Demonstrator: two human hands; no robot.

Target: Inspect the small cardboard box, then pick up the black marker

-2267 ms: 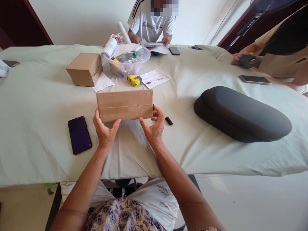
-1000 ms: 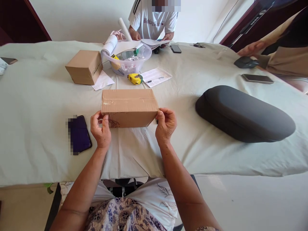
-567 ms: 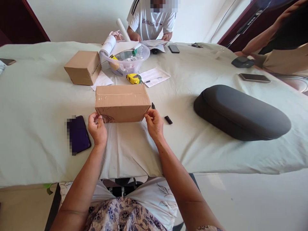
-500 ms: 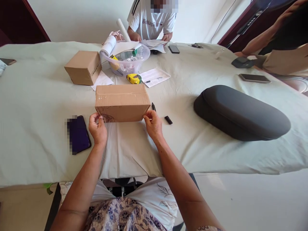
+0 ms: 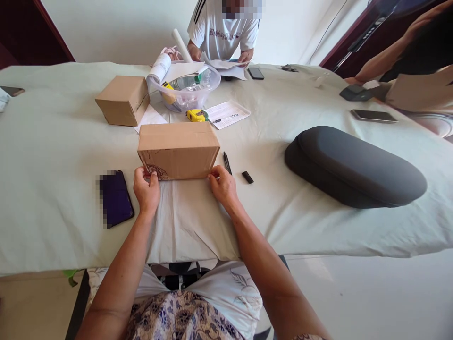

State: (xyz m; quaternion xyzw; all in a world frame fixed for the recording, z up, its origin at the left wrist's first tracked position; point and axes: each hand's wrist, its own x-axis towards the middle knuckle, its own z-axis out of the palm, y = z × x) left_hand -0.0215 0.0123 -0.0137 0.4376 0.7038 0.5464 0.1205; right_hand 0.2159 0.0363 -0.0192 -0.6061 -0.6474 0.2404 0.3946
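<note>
A brown cardboard box [image 5: 179, 151] with dark scribbled lines at its lower left is on the cloth-covered table in front of me. My left hand [image 5: 147, 188] grips its near lower left corner, thumb on the front face. At the near lower right corner, my right hand [image 5: 222, 185] holds the box with fingers bent. A black marker pen [image 5: 227, 163] lies just beyond my right hand, and its black cap [image 5: 247, 177] is a little to the right. Left of my left hand rests a dark phone [image 5: 116, 198].
Behind the box are another carton [image 5: 123, 100], a yellow tape measure [image 5: 197, 115], a printed sheet [image 5: 230, 113] and a clear plastic basin [image 5: 187, 97] of odds and ends. A large dark case [image 5: 356, 165] stands at right. One person [image 5: 226, 35] holds papers across the table; another person's arm [image 5: 387, 54] shows at right.
The box has tilted back slightly, so more of its front face and less of its top shows. Both hands shifted a little with it. The person opposite has moved the papers.
</note>
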